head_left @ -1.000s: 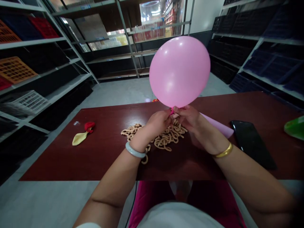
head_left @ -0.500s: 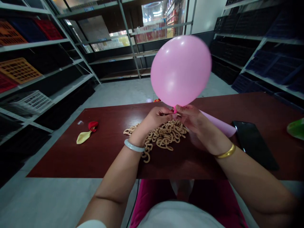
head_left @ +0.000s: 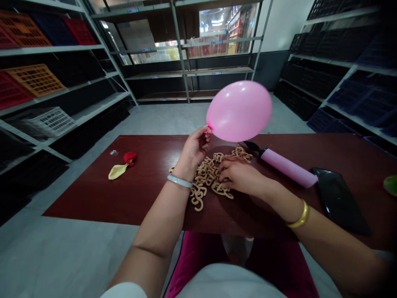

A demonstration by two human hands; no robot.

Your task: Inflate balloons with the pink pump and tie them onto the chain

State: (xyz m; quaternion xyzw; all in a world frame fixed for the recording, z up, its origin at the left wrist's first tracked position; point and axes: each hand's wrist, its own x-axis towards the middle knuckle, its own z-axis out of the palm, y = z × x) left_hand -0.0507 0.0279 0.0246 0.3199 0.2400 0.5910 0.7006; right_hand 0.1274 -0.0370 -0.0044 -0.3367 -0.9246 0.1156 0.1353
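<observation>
In the head view my left hand [head_left: 196, 148] is closed at the neck of an inflated pink balloon [head_left: 240, 111], pinching it between thumb and fingers. The balloon tilts to the right above the table. My right hand [head_left: 240, 174] lies low over a heap of beige curled, rope-like pieces [head_left: 206, 174], fingers apart and touching it. Its palm side is hidden. Just right of the heap lies a balloon pump [head_left: 288, 167] with a pink barrel and black end.
On the dark red table [head_left: 149, 198] lie a limp yellow balloon [head_left: 118, 171], a red balloon [head_left: 130, 158] and a small clear scrap [head_left: 113, 152]. To the right are a black phone [head_left: 339, 200] and a green object [head_left: 391, 184]. Shelves with crates [head_left: 37, 79] stand around.
My right hand has let go of the balloon's neck and moved down onto the beige heap. My left hand has shifted left with the balloon, which now leans right and sits lower.
</observation>
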